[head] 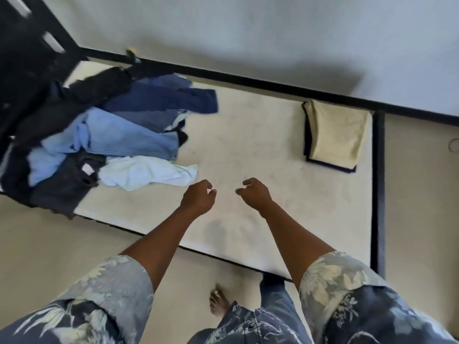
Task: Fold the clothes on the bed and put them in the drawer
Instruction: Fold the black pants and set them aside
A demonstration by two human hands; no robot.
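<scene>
Bed (248, 135): bare cream mattress in a black frame (378, 194), far side along the wall.
Pile (111, 135): unfolded clothes heaped at the left end of the mattress, spilling over the near edge.
Pile contents: black piece (74, 100) at the back, navy piece (173, 100) reaching toward mid-bed, light blue piece (119, 139) in the middle, dark grey piece (64, 187) hanging over the near edge, white cloth (149, 173) at the near right tip.
Stack (335, 135): folded cream piece lying on a folded dark piece (307, 137), at the far right corner, well apart from the pile.
Left hand (198, 197): above bare mattress, fingers loosely curled, nothing in them; just beside the white cloth, not touching.
Right hand (253, 193): near the left hand, same height, fingers loosely curled, nothing in them.
Between pile and stack: bare mattress only.
In the way: the person's foot (218, 304) stands on the floor (49, 244) at the near bed edge.
Top left: black slatted structure (24, 33), blurred.
Far rail: small yellowish object (131, 52), too blurred to tell.
</scene>
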